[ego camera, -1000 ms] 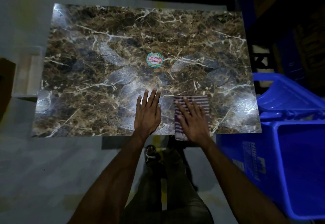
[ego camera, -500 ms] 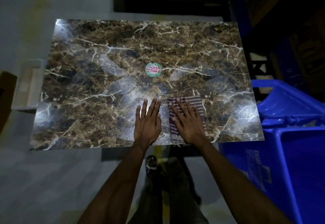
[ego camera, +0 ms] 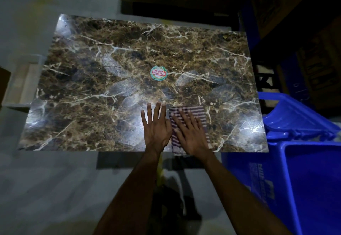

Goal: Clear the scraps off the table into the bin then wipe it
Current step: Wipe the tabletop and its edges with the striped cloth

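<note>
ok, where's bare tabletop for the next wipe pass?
Bare marble left of the left hand and beyond the round sticker to the far edge. Crowded: near edge, where the right hand presses the striped cloth beside the blue bin.

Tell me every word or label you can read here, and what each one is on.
"Patelsa": on the round sticker at the middle of the marble-pattern table.
Raised lettering on the front of the blue bin: too dark and skewed to read.
The striped cloth under the right hand bears no text.
</note>
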`<state>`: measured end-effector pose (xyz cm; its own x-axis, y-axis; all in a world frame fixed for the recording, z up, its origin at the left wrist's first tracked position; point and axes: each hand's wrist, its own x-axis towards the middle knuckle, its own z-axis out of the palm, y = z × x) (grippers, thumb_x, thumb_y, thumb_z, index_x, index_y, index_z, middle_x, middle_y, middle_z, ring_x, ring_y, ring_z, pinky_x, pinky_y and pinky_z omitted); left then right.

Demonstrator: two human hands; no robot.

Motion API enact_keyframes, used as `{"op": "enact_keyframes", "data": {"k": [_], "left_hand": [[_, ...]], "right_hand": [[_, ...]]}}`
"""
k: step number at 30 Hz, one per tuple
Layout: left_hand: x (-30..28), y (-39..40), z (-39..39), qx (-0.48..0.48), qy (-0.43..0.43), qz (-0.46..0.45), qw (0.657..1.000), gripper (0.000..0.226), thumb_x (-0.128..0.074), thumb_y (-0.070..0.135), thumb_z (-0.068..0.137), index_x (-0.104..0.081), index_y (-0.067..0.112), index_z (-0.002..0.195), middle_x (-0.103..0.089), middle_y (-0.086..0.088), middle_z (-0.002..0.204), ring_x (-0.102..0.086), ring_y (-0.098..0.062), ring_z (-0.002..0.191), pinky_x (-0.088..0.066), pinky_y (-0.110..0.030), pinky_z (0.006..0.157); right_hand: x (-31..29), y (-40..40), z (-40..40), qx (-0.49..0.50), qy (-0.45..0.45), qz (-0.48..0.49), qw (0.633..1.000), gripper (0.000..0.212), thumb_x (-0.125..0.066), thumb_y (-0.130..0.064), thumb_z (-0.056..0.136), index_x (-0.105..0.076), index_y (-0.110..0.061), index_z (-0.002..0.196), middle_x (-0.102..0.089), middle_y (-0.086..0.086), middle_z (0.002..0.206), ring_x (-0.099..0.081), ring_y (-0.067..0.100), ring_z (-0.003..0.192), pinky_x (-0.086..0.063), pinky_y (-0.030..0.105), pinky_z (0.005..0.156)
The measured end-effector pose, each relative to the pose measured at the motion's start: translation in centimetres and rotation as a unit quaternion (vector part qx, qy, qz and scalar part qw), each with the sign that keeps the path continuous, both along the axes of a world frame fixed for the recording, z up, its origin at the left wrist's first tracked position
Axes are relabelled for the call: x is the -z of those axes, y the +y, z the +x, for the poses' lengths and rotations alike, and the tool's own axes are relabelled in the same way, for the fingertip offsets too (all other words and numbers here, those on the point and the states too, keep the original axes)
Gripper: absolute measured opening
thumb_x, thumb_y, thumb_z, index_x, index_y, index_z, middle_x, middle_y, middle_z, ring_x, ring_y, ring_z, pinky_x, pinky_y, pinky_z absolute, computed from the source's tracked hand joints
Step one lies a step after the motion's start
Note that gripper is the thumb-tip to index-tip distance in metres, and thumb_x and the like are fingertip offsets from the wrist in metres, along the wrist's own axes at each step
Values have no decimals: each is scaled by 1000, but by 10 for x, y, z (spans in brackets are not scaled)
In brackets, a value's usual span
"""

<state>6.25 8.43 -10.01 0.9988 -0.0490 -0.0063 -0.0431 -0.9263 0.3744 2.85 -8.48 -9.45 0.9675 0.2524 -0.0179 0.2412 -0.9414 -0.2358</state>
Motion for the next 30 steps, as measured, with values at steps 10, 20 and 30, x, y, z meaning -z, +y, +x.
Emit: {"op": "enact_keyframes", "data": {"k": [10,20,30], "left_hand": [[9,-5,2,-6,-14,-13,1000,54,-42,41,106,-37,29,159,-29,10,168,-15,-16,159,-14,-62,125],[8,-6,-1,0,-24,-16,1000,53,-41,40,107,-35,29,159,-27,8,169,-14,-17,159,-13,-65,123],[2,-7,-4,5,-22,-20,1000,54,-39,41,107,-34,29,159,-26,9,169,-11,-16,159,-10,-64,125]], "right_hand": [[7,-17,32,116,4,12,993,56,-27,-49,113,-10,-39,165,-3,-4,175,3,24,161,-9,51,128],[8,-46,-2,59,-2,18,998,56,-24,-51,112,-6,-43,164,-3,-8,174,1,21,161,-9,49,129],[16,-33,-13,-19,-16,-3,1000,56,-26,-49,111,-11,-41,165,-6,-6,174,-1,22,161,-13,49,128]]}}
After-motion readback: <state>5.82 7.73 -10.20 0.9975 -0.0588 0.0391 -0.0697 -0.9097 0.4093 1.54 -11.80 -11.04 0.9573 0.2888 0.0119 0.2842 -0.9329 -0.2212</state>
